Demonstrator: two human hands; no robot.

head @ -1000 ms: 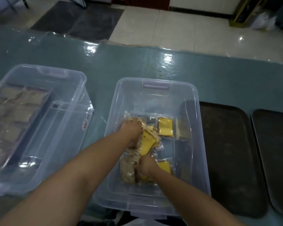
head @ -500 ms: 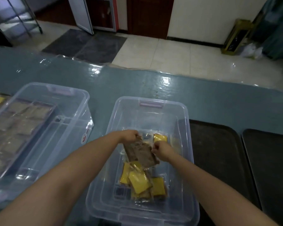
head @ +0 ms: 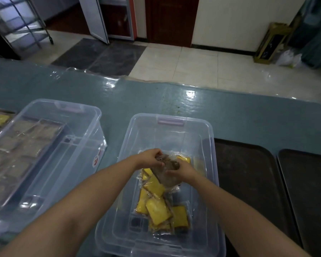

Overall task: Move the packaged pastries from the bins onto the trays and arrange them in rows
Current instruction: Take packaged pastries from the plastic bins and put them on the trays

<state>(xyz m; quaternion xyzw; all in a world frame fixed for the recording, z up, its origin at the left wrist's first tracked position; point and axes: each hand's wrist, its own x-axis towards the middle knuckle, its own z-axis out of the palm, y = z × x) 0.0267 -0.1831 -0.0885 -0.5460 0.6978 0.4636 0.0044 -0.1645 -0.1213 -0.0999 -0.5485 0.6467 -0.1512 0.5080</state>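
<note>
Lifted clear of the yellow packets [head: 157,210] since a moment ago, your left hand [head: 150,158] and right hand [head: 182,171] both clutch brown pastry packets [head: 166,173] above the middle bin [head: 171,127], where slick wrappers could slip before the empty tray [head: 248,182].

Brown pastry packs [head: 168,172]: clear-wrapped, dark brown, a small bunch held above the middle bin, tilted, gripped at both ends by the hands.
Yellow pastry packs [head: 157,210]: clear-wrapped, yellow squares, loosely heaped and overlapping on the floor of the middle bin, near end; one more [head: 183,159] behind the held packs.
Middle bin [head: 209,145]: clear plastic, lilac latch, on the blue-green counter.
Left bin [head: 93,127]: clear plastic, same kind.
Trays [head: 248,173]: two dark, side by side, right of the middle bin.
</note>
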